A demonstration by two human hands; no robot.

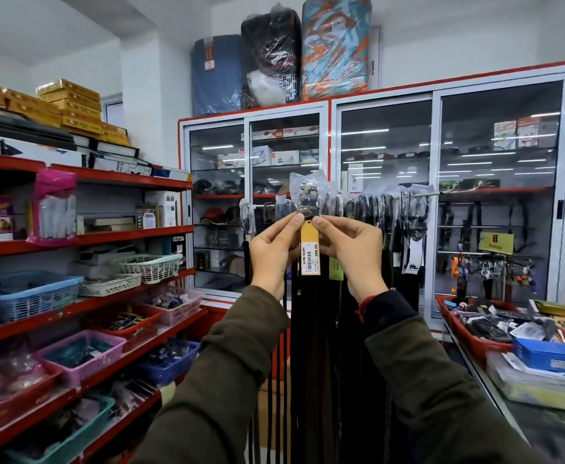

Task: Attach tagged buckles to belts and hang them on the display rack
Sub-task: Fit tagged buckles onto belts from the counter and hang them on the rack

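Note:
A metal buckle [308,199] wrapped in clear plastic is held up at chest height in front of the display rack's rail [425,194]. A yellow price tag [310,251] dangles from it. My left hand [274,251] pinches the buckle's lower left edge, and my right hand [349,251] pinches its lower right edge. A dark belt [311,346] hangs straight down below the buckle, between my forearms. Several other plastic-wrapped belts [384,212] hang on the rail just behind.
Red shelves [123,236] with plastic baskets [30,293] line the left side. A glass-fronted cabinet [435,195] stands behind the rack. At the right a counter holds a red tray [475,343] of small goods and a blue box [549,356].

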